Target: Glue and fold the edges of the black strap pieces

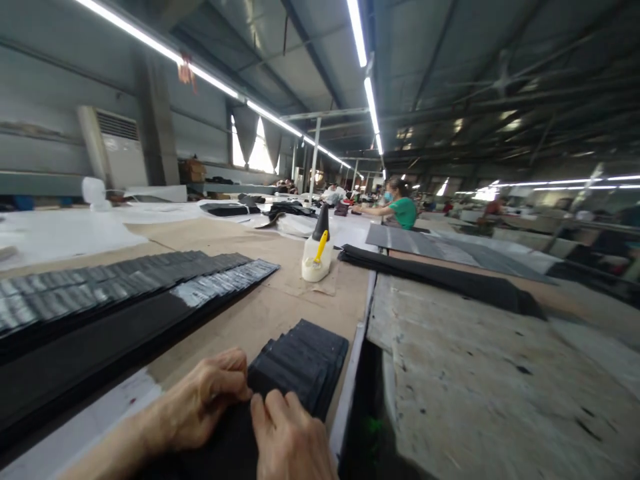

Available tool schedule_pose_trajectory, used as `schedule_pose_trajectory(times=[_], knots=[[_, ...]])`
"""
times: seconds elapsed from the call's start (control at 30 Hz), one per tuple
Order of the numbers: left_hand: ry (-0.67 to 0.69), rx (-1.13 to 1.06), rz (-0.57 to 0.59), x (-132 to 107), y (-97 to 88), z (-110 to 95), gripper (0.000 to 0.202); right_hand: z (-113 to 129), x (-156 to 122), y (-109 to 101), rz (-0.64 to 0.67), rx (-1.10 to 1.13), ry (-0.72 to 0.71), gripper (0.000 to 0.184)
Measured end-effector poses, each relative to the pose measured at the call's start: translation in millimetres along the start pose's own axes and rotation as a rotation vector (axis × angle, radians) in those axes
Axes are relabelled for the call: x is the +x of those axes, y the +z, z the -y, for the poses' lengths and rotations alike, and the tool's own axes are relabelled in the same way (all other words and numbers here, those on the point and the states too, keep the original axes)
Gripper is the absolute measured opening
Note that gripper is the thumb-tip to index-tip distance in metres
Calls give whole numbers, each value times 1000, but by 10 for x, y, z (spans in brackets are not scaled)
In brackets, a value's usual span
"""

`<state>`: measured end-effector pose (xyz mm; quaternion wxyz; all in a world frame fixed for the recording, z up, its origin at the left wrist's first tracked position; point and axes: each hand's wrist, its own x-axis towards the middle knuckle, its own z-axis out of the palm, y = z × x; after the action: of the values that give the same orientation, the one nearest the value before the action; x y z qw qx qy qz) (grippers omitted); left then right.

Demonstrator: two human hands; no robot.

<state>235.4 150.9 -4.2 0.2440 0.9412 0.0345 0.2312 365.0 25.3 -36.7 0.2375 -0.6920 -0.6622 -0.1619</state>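
Left hand (pixel 210 393), right hand (pixel 293 433), bent and nearly touching, both pinching black cloth (pixel 233 440), right one cut off below, pinched edge hidden.

We see plain black in the stacked pieces (pixel 313 360), while the overlapping strips (pixel 125 277) show grey with whitish streaks. We find a bright yellow brush (pixel 324 240), an off-white container (pixel 315 273), tan paper (pixel 285 303), a green top (pixel 404 213) and a greyish-beige board (pixel 465 360) speckled with dark spots.
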Motion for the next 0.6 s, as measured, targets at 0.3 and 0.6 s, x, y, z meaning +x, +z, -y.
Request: schedule_pose_trajectory(times=[0.3, 0.6], knots=[[83, 96, -44, 43, -48, -81, 24, 10, 71, -344, 219, 20, -216, 24], [-47, -13, -52, -33, -63, 14, 20, 4, 236, -357, 289, 96, -191, 27]])
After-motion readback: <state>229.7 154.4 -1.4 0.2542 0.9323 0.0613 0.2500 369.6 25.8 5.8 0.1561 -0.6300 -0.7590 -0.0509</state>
